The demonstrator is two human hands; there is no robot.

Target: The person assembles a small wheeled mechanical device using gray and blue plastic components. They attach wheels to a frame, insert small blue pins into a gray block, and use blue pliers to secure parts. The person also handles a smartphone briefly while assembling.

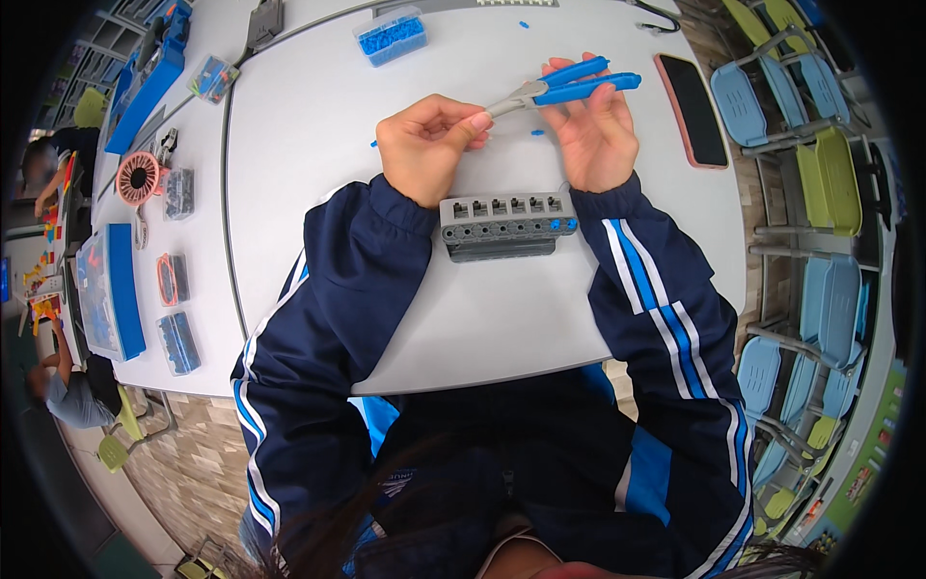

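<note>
I see my right hand (pixel 596 130) clamped on blue-handled pliers (pixel 564 87), my left hand (pixel 424 145) pinched at their tip; a clear box of blue parts (pixel 390 36) sits beyond.

Pliers (pixel 550 89): metal (blue plastic handles).

- Classroom-type workshop.
- Grey tables (pixel 289 116) pushed together.
- Rows of blue and green chairs (pixel 820 174).
- Parts boxes (pixel 390 37) and trays (pixel 108 289).
- Other people (pixel 68 386) seated nearby.

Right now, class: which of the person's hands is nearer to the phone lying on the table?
Right. The right hand, holding the blue-handled pliers, lies just beside the phone; the left hand is farther away.
</note>
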